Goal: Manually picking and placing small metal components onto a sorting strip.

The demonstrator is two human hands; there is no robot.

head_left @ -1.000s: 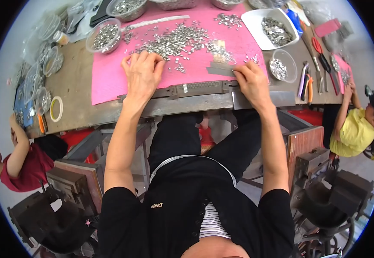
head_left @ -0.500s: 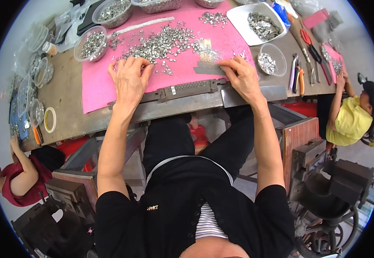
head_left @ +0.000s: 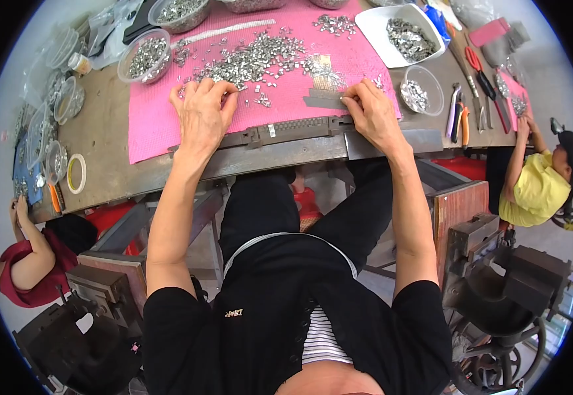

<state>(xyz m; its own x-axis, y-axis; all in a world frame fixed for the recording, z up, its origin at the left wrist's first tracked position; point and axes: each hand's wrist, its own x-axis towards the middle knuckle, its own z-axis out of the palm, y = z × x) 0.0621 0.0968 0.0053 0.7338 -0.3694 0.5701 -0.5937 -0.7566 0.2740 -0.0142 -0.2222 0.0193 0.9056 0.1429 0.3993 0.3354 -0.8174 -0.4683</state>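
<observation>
**Bench inspection: both hands on pink mat among small metal clips**

Head view. The left hand (head_left: 202, 115) lies palm down on the pink mat (head_left: 155, 131), fingers spread and curled slightly at the tips, which touch the near edge of the heap of small metal clips (head_left: 253, 59). Nothing is seen pinched between them. The right hand (head_left: 373, 112) rests at the mat's 4 o'clock corner, fingers bent and closed against a flat grey metal strip (head_left: 323, 102); whether they grip it or only press on it cannot be told. Between the two hands, along the mat's 6 o'clock edge, lies a long dark metal rail (head_left: 293, 128) with a toothed section.

Containers by place: a round clear bowl (head_left: 145, 56) of clips at 10 o'clock of the mat; a white rectangular tray (head_left: 372, 20) of clips at 1 o'clock; a small round clear cup (head_left: 435, 89) of clips at 3 o'clock, just off the mat. Pliers with orange handles (head_left: 463, 122) lie beside that cup, red-handled scissors (head_left: 474, 62) beyond. A roll of tape (head_left: 76, 173) sits at 8 o'clock on the bare wooden bench (head_left: 102, 131). Labels are too small to make out.

A person in a yellow top (head_left: 530, 191) sits at 3 o'clock, another in a red top (head_left: 36, 276) at 8 o'clock.
</observation>
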